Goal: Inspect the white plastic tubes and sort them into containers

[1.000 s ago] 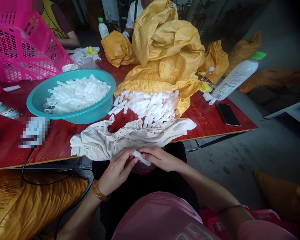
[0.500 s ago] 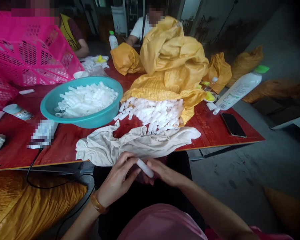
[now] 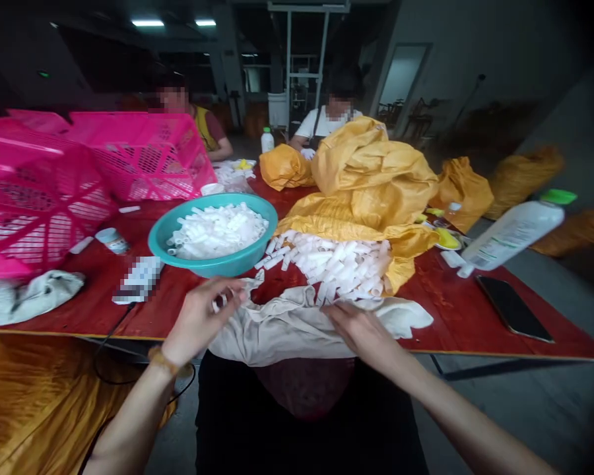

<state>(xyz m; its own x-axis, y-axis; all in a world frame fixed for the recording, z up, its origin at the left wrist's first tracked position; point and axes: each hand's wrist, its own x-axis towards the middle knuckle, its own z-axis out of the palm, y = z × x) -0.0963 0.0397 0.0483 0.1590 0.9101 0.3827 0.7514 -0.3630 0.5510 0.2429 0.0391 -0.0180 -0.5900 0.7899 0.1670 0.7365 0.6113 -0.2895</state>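
Note:
My left hand [image 3: 205, 316] is over the left end of a crumpled beige cloth [image 3: 282, 330], just in front of the teal basin [image 3: 218, 266]. Its fingers and thumb curl round a short white plastic tube [image 3: 221, 302], mostly hidden by them. Many such tubes [image 3: 218, 231] fill the basin. My right hand [image 3: 356, 326] reaches over the cloth to the near edge of a pile of loose white tubes [image 3: 346, 264]. Its fingers are bent together and point down; whatever lies under the fingertips is hidden. The pile spills from the mouth of a yellow woven sack [image 3: 371, 171].
Pink plastic baskets [image 3: 39, 191] stand at the left. On the red table [image 3: 178, 316] are a small cup [image 3: 112, 241], a corded device [image 3: 138, 280], a phone [image 3: 515, 308] and a tilted white bottle [image 3: 515, 234]. Two people sit across the table.
The view has tilted up. My hands have parted from above my lap: the left moved toward the basin with the tube, the right to the pile's near edge.

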